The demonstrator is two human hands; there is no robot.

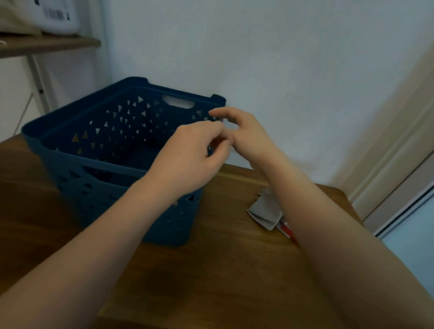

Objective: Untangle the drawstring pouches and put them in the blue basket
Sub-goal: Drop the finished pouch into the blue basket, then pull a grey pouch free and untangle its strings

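The blue basket (89, 140) with triangle holes stands on the wooden table at the left. Both hands hover together over its right rim. My left hand (190, 157) has its fingers curled, with the tips bunched near the right hand; whether they pinch a string is unclear. My right hand (241, 132) has thumb and forefinger loosely curved in a ring, and nothing shows between them. A grey drawstring pouch (264, 212) lies on the table right of the basket, partly behind my right forearm. A dark shape (154, 126) inside the basket may be a pouch.
A red object (287, 231) sticks out from under the grey pouch. The table (216, 267) ends at a white wall behind the basket. A wooden shelf (39, 45) with boxes hangs at the upper left. A door frame (404, 157) runs along the right.
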